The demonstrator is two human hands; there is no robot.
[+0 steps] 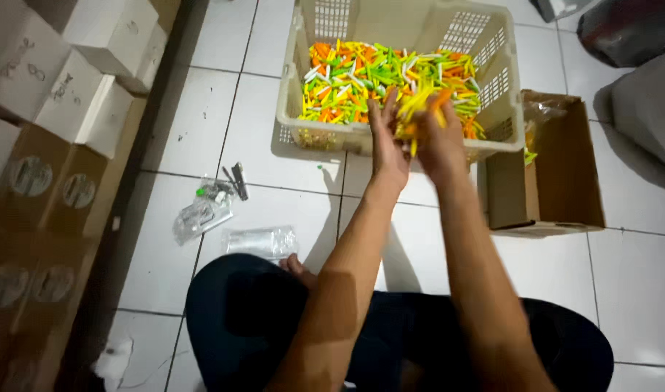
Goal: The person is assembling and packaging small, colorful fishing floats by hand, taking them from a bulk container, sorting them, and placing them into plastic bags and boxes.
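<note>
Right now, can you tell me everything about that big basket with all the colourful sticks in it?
The basket is beige and looks like plastic, a rectangle with slotted vent holes in its walls. It stands upright on the white tiled floor, beside an open cardboard box. Inside lies a heap of small orange, green, yellow and white sticks. Over its near rim, the left hand and right hand hold a bunch of sticks between them.

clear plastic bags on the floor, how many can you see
2. One crumpled clear plastic bag lies left of the basket; a flatter one lies just right of it, by the person's knee. More may be hidden.
</note>
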